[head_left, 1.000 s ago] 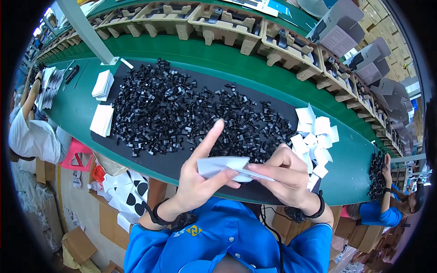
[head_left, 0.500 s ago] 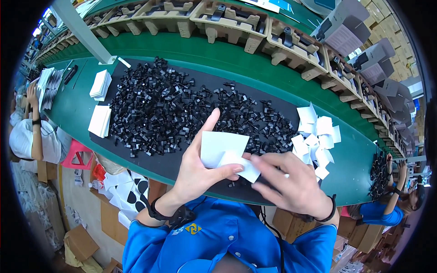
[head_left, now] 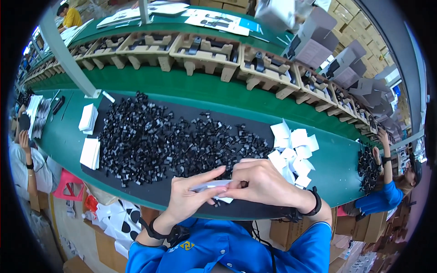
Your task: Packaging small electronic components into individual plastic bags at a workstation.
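Note:
Just over the table's near edge, a white paper card is held nearly edge-on between my two hands. My left hand grips its left part between thumb and fingers. The fingers of my right hand pinch its right end, and whether they also hold a small part is hidden. Beyond my hands, a wide heap of small black plastic pieces covers the dark mat. Loose, bent white cards lie in a pile to the right of the heap. At its left are two neat stacks of white cards, a far one and a near one.
Behind the table, a row of moulded pulp trays holding black devices runs along a green line. Open printed boxes stand behind it. A grey post rises at the far left. Co-workers sit left and right.
My right hand has closed in on the card's right end. The card, opened out before, is now turned edge-on and lower. The view has tilted up, showing more of the far side.

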Motion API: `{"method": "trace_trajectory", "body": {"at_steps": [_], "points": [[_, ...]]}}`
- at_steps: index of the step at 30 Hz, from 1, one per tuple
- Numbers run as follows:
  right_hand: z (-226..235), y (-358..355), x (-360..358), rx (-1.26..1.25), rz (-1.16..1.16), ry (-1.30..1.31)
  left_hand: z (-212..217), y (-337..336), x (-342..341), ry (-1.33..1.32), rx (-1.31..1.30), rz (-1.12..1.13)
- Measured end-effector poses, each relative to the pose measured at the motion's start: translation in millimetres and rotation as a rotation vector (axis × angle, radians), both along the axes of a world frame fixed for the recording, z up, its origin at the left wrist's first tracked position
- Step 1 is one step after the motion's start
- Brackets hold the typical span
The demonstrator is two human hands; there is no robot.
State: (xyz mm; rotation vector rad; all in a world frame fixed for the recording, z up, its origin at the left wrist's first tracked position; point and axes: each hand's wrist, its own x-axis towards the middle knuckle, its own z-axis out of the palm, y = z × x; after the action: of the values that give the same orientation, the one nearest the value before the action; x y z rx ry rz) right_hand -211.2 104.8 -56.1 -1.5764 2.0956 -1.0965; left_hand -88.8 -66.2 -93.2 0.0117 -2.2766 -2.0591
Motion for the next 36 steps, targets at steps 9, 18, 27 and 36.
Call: {"method": "trace_trajectory", "body": {"at_steps": [9, 18, 27, 36], "points": [[28.9, -63.1, -146.9, -0.109, -0.331, 0.233, -4.0, -65.6, -12.1, 0.053, 0.440, 0.625], [-19.9, -161.1, -295.3, 0.455, -0.964, 0.565, -17.8, -81.2, -5.4, -0.034, 0.408, 0.622], [-14.7, -172.5, -283.9, 0.612, -0.951, 0.567, -28.0, -93.2, 0.0, -0.017, 0.377, 0.603], [-41.2, -137.4, -316.9, 0.324, -0.865, 0.599, -30.2, -97.8, 10.6, -0.019, 0.375, 0.635]]}}
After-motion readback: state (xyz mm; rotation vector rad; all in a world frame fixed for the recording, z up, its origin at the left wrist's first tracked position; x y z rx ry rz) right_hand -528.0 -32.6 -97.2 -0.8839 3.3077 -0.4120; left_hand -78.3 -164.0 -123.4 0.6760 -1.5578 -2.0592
